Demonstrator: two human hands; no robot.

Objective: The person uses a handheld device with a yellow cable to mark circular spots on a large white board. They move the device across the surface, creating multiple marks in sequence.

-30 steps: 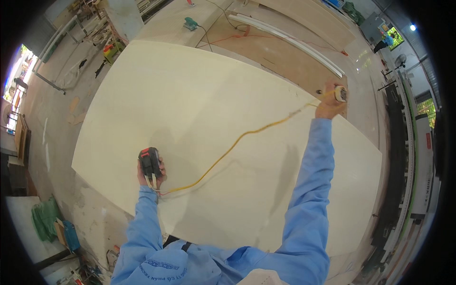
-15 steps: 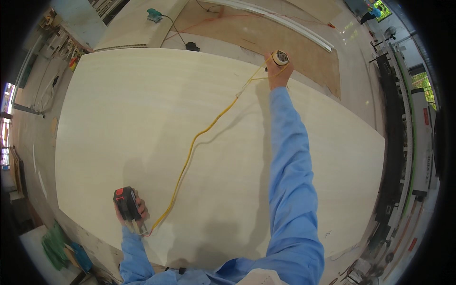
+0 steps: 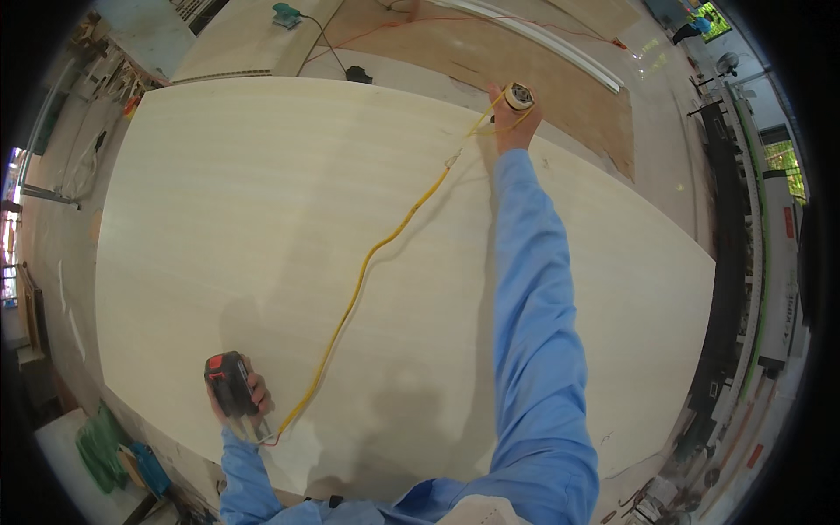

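Note:
A black power-tool battery (image 3: 230, 383) with a red patch rests in my left hand (image 3: 259, 393), fingers curled round its side, above the near left of a large pale board (image 3: 201, 210). From the battery's lower end a yellow cable (image 3: 361, 273) runs up across the board. It splits into thinner wires close to my right hand (image 3: 516, 129). With that arm stretched out, the right hand grips a small round cream-and-dark device (image 3: 519, 97) at the board's far edge. The hand hides most of the device's body, so its kind does not show.
Beyond the far edge lie a brown sheet (image 3: 560, 96) and a long white strip (image 3: 542, 44). A green corded sander (image 3: 286, 16) sits on another pale panel at the far left. A long dark machine (image 3: 731, 201) borders the right. Green material (image 3: 102, 451) lies at the lower left.
My view has shifted slightly. The right hand and round device sit a little farther up in the picture, and the cable's upper part swings right. Both hands keep their hold.

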